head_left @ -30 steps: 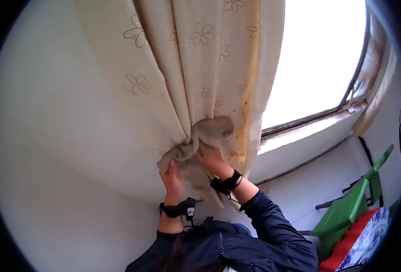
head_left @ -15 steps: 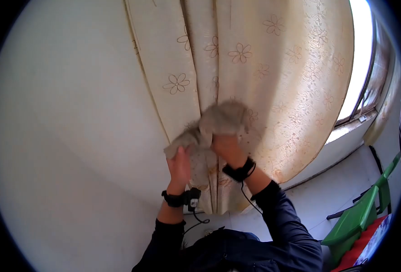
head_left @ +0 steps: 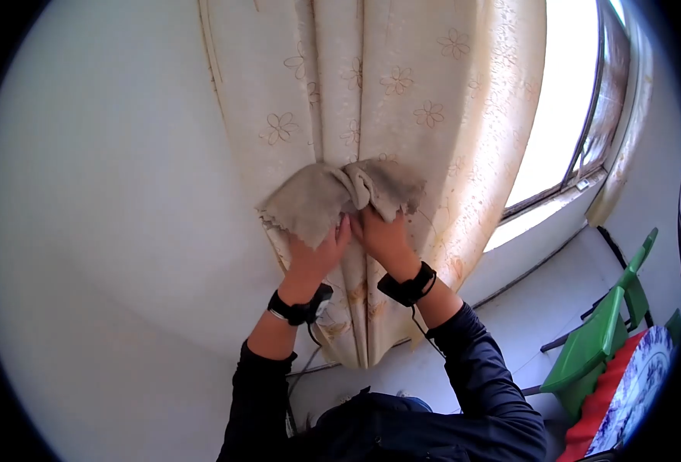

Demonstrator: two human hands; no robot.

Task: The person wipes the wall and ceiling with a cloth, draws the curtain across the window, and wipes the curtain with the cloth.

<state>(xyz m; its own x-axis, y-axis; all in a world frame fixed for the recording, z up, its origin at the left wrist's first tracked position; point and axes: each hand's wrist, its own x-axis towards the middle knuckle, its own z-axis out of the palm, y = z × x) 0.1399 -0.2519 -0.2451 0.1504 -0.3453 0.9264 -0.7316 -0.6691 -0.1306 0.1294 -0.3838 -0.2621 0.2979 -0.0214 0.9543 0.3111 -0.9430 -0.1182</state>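
Note:
A grey-beige cloth (head_left: 310, 202) with ragged edges is bunched between my two hands, in front of a cream curtain (head_left: 402, 123) with stitched flowers. My left hand (head_left: 321, 250) grips it from below, its fingers partly covered by the hanging fabric. Close beside it, my right hand (head_left: 383, 237) holds the cloth's gathered middle and right part, with most fingers hidden under it. Whether the cloth touches the curtain I cannot tell. Both wrists wear black straps with cables.
A bright window (head_left: 560, 100) stands to the right of the curtain. Plain white wall (head_left: 117, 192) fills the left side. At lower right are a green chair (head_left: 590, 346) and a table with a red-edged, blue-and-white patterned cover (head_left: 633, 385).
My left hand has moved up and right, close to my right hand. The cloth has spread wider to the left. My view has shifted slightly, so the curtain and window appear further left.

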